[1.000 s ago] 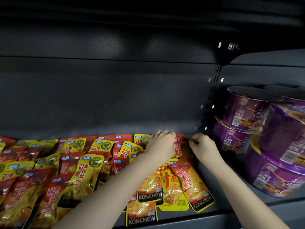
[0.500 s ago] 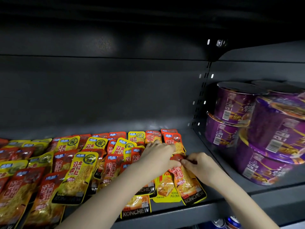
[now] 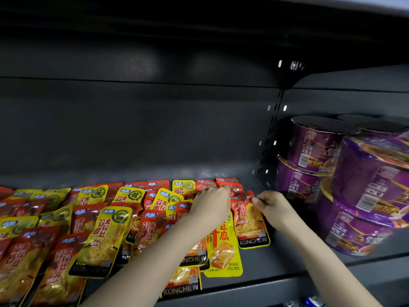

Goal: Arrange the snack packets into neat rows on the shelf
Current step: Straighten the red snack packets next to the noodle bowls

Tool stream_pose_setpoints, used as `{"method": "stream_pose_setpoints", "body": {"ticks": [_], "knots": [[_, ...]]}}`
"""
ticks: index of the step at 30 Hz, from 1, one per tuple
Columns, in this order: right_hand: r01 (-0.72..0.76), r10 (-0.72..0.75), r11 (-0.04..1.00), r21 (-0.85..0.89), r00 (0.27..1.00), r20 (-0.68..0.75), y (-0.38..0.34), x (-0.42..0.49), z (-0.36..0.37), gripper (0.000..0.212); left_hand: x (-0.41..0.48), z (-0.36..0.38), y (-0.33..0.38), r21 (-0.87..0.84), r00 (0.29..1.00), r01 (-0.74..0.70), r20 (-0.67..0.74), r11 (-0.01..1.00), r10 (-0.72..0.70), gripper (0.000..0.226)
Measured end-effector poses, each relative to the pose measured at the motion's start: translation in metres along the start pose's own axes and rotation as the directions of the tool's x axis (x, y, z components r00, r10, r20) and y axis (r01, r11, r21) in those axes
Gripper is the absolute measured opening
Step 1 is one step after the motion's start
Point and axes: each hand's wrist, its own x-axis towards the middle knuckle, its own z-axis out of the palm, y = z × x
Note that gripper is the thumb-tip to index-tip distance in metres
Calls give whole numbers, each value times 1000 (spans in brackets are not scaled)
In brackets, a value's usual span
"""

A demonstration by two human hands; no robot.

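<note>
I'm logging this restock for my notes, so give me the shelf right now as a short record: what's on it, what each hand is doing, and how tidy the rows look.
contents: red and yellow snack packets lying flat and overlapping; purple noodle bowls stacked at the right
left hand: on packets near the back, grip hidden
right hand: pinches the top edge of a red packet
rows: uneven, many packets askew
shelf: bare strip between packets and bowls
</note>
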Motion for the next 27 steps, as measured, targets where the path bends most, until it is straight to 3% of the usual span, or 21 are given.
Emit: {"method": "stream_pose_setpoints", "body": {"ticks": [13, 27], "knots": [[-48, 33, 968, -248, 997, -66, -4, 12, 21, 22, 4, 7, 2, 35, 997, 64, -45, 997, -63, 31], [-73, 58, 947, -313, 997, -57, -9, 20, 23, 22, 8, 7, 9, 115, 998, 65, -25, 991, -63, 24]]}}
